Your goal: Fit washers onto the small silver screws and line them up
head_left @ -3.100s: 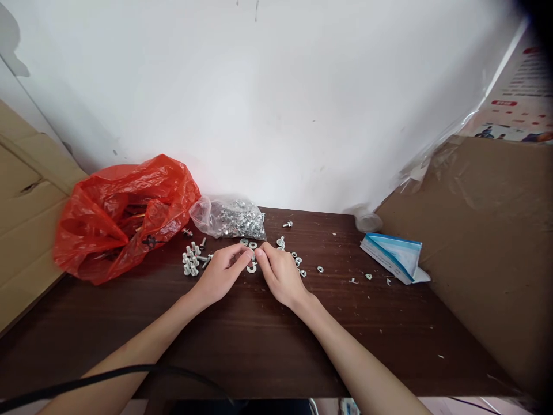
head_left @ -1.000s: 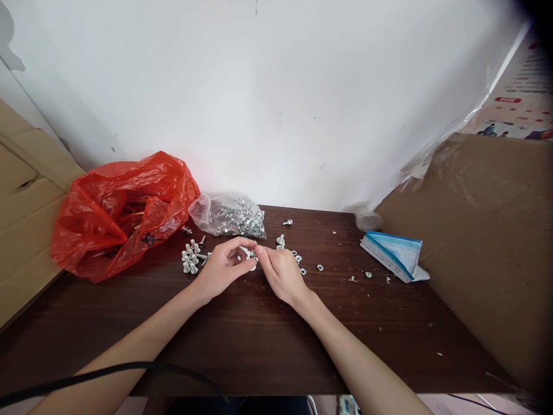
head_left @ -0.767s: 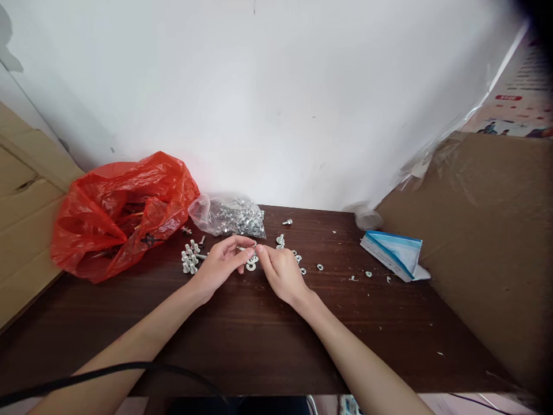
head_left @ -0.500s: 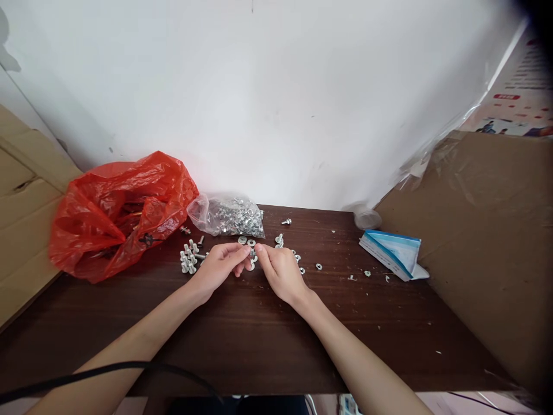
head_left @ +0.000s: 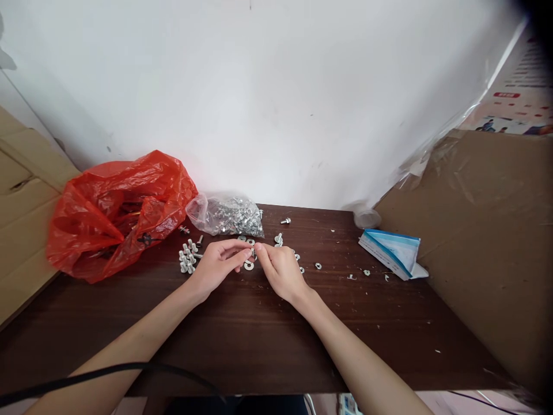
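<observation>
Close together over the table, my left hand and my right hand meet at the fingertips. Pinched between them is a small silvery bolt, mostly covered by the fingers. Flat washers lie just below and behind the fingertips. Left of my left hand a cluster of bolts stands on the tabletop, heads down. Beyond my right hand are a few bolts, and several nuts lie to its right.
A clear bag of hardware rests against the wall, beside a red plastic bag. One loose bolt lies near the wall. At right are a blue-and-white packet, a clear round container and a cardboard box.
The fingers of my left hand have shifted and straightened slightly around the bolt, uncovering a washer below. My right hand has hardly moved.
</observation>
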`<state>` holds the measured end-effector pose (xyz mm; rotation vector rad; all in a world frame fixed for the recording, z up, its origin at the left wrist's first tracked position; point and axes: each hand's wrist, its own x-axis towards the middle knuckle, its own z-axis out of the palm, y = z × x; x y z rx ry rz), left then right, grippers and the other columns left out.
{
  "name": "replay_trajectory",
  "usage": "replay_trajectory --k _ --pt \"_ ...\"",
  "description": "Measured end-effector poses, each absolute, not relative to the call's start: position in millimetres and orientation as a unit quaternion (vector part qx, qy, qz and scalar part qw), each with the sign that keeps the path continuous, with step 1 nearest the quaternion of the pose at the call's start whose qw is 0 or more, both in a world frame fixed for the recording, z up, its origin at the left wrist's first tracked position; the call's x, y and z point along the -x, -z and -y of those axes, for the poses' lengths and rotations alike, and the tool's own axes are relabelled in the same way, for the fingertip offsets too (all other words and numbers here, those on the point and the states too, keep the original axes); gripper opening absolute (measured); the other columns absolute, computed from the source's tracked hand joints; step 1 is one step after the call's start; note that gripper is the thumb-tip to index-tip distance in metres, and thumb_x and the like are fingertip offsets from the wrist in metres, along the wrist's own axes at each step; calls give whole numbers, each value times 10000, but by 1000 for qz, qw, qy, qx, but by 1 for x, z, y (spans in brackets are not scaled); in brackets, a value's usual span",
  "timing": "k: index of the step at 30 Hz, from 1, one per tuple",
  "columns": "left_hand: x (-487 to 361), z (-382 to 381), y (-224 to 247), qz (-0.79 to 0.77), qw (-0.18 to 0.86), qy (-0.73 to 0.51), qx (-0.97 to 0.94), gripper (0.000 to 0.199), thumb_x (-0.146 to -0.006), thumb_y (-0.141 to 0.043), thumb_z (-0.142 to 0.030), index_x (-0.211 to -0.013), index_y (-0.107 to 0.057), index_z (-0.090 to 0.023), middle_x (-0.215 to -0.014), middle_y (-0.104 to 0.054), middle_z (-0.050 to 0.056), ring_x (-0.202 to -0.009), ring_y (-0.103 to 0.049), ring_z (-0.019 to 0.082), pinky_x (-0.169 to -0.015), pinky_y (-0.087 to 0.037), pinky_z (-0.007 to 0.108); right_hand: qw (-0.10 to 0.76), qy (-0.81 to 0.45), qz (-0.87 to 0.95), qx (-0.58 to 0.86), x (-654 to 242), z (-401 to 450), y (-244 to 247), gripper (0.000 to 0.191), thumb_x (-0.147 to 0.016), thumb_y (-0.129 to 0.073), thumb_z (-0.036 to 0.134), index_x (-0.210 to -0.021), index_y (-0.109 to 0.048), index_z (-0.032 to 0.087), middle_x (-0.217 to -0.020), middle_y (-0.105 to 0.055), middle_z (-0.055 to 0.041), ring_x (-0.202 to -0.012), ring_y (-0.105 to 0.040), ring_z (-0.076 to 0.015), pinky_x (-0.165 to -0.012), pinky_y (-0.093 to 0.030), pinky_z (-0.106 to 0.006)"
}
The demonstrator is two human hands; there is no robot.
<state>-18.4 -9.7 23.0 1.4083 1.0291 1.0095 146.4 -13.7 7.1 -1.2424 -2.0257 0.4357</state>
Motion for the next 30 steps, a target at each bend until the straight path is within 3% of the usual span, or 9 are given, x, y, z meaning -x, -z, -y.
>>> replay_trajectory --k 9,15,22,30 --pt "19 11 -25 -422 499 -439 -617 240 -717 -693 -267 -924 -694 -146 -850 -657 35 -659 -520 105 -667 -447 261 360 -161 777 490 -145 14 -7 455 -990 -259 399 -618 -409 184 -518 -396 24 -482 -339 -97 -519 -204 -246" --pt "18 12 -26 -433 529 -443 -580 393 -755 -670 -369 -1082 -591 -166 -945 -641 50 -657 -523 105 -593 -449 249 346 -151 774 508 -144 13 -3 468 -992 -250 406 -627 -436 182 -521 -400 21 -478 -343 -99 -523 -206 -250" --pt "18 10 -18 -442 538 -388 -604 379 -802 -586 -505 -826 -620 -128 -675 -616 21 -547 -462 88 -524 -400 228 339 -162 785 493 -143 15 -4 478 -997 -251 379 -656 -518 177 -509 -418 25 -466 -374 -100 -531 -231 -243" --pt "18 11 -22 -432 479 -404 -649 272 -781 -632 -388 -908 -662 -148 -839 -629 32 -626 -486 99 -572 -412 227 338 -151 780 504 -143 14 -1 497 -996 -235 411 -628 -474 178 -521 -444 9 -476 -384 -107 -521 -243 -245"
